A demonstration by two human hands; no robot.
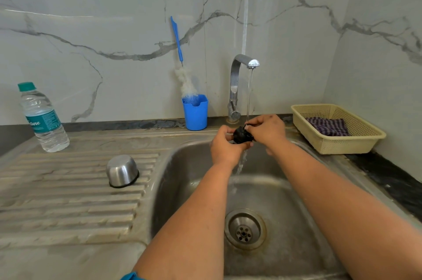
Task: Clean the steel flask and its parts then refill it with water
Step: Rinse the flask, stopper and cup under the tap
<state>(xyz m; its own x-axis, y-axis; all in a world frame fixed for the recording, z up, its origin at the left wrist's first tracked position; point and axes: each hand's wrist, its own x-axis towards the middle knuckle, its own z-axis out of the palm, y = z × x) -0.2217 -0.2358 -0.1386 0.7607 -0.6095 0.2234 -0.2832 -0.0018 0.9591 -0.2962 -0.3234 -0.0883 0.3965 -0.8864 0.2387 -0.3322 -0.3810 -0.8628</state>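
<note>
While both hands (246,137) clasp the black stopper (242,135), a cloth (327,126) fills the basket (370,136).

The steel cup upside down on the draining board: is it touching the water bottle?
Apart. The head view shows the steel cup standing alone on the ribbed draining board, with bare steel between it and the water bottle behind it.

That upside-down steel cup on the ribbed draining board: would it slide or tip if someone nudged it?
The steel cup would probably slide rather than tip, since it sits rim-down and looks squat. The draining board has ridges that might catch its rim. It looks thin-walled and hollow, so likely light.
</note>
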